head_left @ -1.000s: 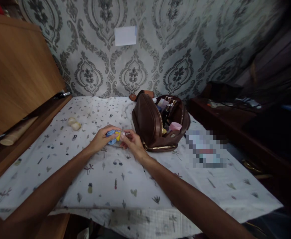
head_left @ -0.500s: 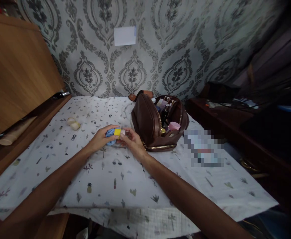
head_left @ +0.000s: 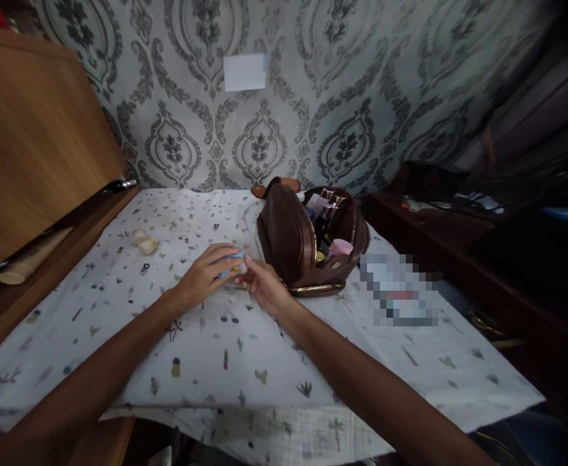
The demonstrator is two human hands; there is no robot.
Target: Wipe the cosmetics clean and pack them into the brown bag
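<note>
L hand (head_left: pixel 207 275) & R hand (head_left: pixel 264 283) tog., fingers pinching small blue item (head_left: pixel 237 255) btwn them, partly hidden. Open brown bag (head_left: pixel 286 243) nearby, approx 2–3 o'clock. Risk: loose fingertip grip prob. drops item onto cloth (head_left: pixel 201 369).

A grey wall (head_left: pixel 296 123) with dark medallions spans the top, a white rectangle (head_left: pixel 245 72) on it at upper centre. A wooden panel (head_left: pixel 36 142) fills the upper left; dark reddish furniture (head_left: pixel 436 236) stands right. A printed white tablecloth (head_left: pixel 191 375) spreads below centre. Light is dim.
</note>
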